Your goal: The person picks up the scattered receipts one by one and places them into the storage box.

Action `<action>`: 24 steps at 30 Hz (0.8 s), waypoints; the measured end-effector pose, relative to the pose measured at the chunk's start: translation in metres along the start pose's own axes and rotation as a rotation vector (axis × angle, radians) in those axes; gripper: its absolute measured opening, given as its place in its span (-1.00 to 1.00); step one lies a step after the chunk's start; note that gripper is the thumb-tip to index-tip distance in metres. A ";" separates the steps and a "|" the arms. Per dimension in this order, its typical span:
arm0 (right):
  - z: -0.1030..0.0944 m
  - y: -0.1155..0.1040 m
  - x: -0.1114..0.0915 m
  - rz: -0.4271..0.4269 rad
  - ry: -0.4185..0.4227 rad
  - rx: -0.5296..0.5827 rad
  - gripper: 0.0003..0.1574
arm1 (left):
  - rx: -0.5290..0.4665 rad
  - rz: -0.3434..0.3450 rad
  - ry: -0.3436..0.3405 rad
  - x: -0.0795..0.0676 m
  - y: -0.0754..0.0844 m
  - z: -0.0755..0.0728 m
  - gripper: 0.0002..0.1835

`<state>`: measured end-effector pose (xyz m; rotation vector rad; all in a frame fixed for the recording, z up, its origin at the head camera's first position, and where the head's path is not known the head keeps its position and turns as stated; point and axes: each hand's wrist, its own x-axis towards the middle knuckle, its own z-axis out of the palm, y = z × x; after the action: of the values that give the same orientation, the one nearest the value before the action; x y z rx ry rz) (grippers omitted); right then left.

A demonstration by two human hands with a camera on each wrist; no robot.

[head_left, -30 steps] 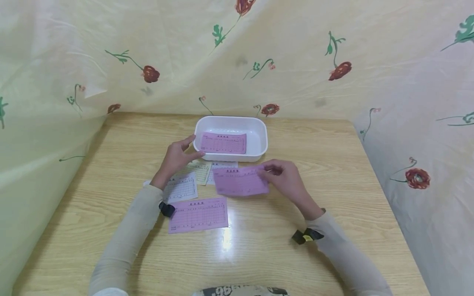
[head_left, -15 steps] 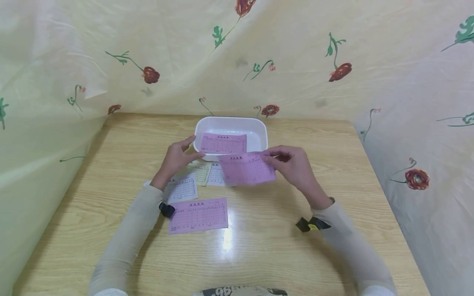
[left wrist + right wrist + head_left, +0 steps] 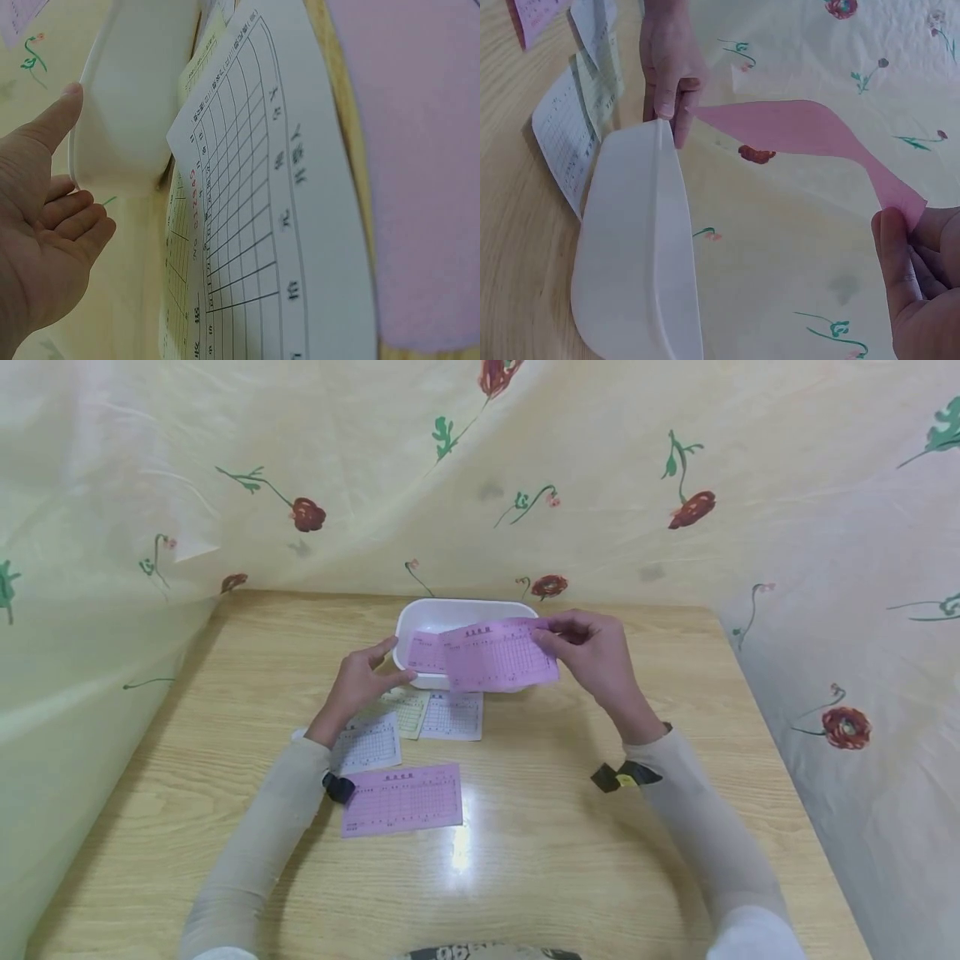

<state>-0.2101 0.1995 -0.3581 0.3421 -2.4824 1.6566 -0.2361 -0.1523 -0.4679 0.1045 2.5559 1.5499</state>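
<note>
My right hand [image 3: 596, 656] pinches the right edge of a pink printed form slip [image 3: 498, 656], held above a white plastic tray [image 3: 431, 612]. In the right wrist view the held slip [image 3: 802, 127] bends in a wave between the fingers and its free end. Another pink slip [image 3: 424, 652] lies in the tray, partly covered by the held one. My left hand [image 3: 362, 678] grips the tray's left end, thumb and fingers at the rim; the left wrist view shows them on the tray wall [image 3: 127, 97].
In front of the tray lie a white slip [image 3: 453, 717], a yellowish slip [image 3: 408, 712] and another white slip [image 3: 369, 743], partly overlapping. Nearer the body is a pink slip [image 3: 402, 800]. A flowered cloth [image 3: 345, 460] hangs behind the wooden table [image 3: 540, 860].
My right hand has carried the pink slip up and away from the body, from before the tray to over it. My left hand has stayed at the tray's left end.
</note>
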 end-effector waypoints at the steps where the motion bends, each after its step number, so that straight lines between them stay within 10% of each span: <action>1: 0.001 0.000 0.003 0.005 0.004 0.013 -0.74 | 0.000 0.001 0.000 0.000 0.000 0.000 -0.05; 24: 0.028 0.020 0.063 0.141 0.066 0.165 -0.62 | -0.009 -0.012 -0.012 0.002 0.001 0.001 -0.03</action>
<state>-0.2759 0.1741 -0.3712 0.1296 -2.3780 1.9005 -0.2380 -0.1509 -0.4676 0.0974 2.5356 1.5509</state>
